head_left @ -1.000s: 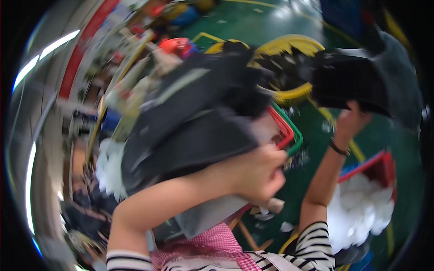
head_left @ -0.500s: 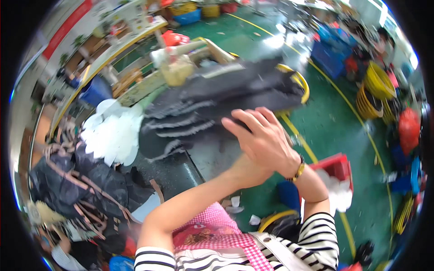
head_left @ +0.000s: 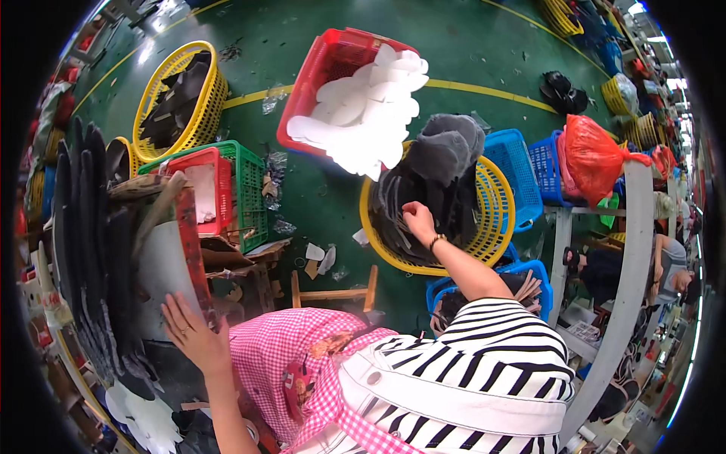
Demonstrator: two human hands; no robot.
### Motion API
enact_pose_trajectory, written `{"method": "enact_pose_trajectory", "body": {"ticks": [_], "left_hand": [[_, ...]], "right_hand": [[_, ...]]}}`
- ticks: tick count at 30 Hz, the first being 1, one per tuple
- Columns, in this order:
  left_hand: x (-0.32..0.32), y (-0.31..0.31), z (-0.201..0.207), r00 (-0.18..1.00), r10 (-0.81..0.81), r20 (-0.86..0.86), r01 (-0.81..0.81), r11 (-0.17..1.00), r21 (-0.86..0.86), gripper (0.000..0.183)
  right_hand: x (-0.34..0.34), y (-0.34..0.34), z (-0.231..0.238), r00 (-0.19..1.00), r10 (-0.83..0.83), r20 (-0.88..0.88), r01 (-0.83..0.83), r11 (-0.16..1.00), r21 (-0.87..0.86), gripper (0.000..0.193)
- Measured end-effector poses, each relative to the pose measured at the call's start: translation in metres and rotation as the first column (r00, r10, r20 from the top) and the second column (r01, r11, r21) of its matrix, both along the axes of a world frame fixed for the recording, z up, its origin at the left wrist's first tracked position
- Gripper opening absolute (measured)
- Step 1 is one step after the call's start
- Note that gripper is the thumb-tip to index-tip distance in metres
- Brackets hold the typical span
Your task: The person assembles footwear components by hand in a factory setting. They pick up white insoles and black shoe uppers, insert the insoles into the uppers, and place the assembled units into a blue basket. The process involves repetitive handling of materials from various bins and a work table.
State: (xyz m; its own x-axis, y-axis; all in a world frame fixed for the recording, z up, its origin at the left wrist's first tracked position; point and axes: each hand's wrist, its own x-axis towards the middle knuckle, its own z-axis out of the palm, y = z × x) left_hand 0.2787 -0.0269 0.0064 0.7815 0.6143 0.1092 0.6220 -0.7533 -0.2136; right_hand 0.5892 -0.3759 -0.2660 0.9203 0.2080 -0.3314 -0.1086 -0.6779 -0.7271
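Observation:
My left hand (head_left: 195,333) lies with its fingers stretched out on the edge of a grey work surface (head_left: 160,261), holding nothing. Beside it on that surface stand stacks of dark, fuzzy-edged, sole-shaped pieces (head_left: 91,250). My right hand (head_left: 420,225) reaches into a yellow basket (head_left: 495,204) on the floor. Its fingers are curled against the dark felt-like pieces (head_left: 387,204) packed inside; exactly how many they grip is hidden. More grey rounded pieces (head_left: 445,147) are heaped at the basket's far side.
Past the yellow basket, a red crate (head_left: 306,83) overflows with white cut pieces (head_left: 370,106). Green (head_left: 253,204) and blue crates (head_left: 513,163) flank it. A wooden stool (head_left: 333,295) stands near me. At right, a red bag (head_left: 597,155) sits by a grey table frame (head_left: 631,250).
The view has swung to the right, toward the floor baskets. My hands, together over the dark pieces before, are now apart: left on the work surface, right in the yellow basket.

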Motion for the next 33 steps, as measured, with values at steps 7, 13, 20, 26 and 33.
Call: {"method": "enact_pose_trajectory", "body": {"ticks": [7,13,20,26,33], "left_hand": [[0.002,0.003,-0.003,1.000,-0.021,0.011,0.020,0.999,0.047,0.098],[0.004,-0.002,-0.001,0.999,-0.038,0.040,0.037,0.999,0.020,0.097],[0.007,-0.004,0.002,0.999,-0.018,0.033,0.017,1.000,0.018,0.097],[0.010,0.000,-0.001,0.997,-0.033,0.063,0.032,0.999,0.018,0.096],[0.002,0.001,-0.009,0.995,0.019,0.094,-0.023,0.999,0.047,0.092]], "right_hand": [[-0.040,0.033,-0.120,0.712,0.435,-0.551,-0.471,0.878,0.084,0.058],[-0.103,0.038,-0.126,0.545,0.282,-0.789,-0.533,0.843,-0.068,0.086],[-0.089,-0.014,-0.093,0.966,-0.143,0.214,0.142,0.990,0.020,0.059],[0.066,-0.049,-0.067,0.948,0.051,0.314,-0.038,0.998,-0.045,0.122],[0.073,-0.017,-0.046,0.976,0.166,0.139,-0.126,0.959,-0.255,0.088]]}}
